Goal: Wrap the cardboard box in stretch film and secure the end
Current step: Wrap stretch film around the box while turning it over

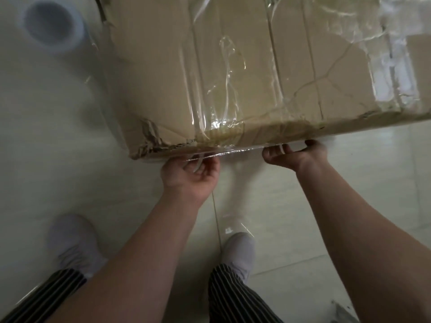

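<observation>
A big brown cardboard box (245, 66) stands on the floor and fills the upper part of the head view. Clear stretch film (224, 94) covers its top and near side in shiny wrinkles. Its near left corner is torn and crumpled. My left hand (191, 173) is at the box's lower near edge, fingers curled round a bunched strip of film. My right hand (296, 155) is further right on the same edge, palm up, fingers hooked under the box and the film strip. The roll of stretch film (52, 24) stands on end at the top left, blurred.
The floor is pale tile (373, 206) with grout lines. My two feet in light shoes (238, 250) and striped trousers stand close to the box's near side. A loose sheet of film hangs from the box's left side toward the floor.
</observation>
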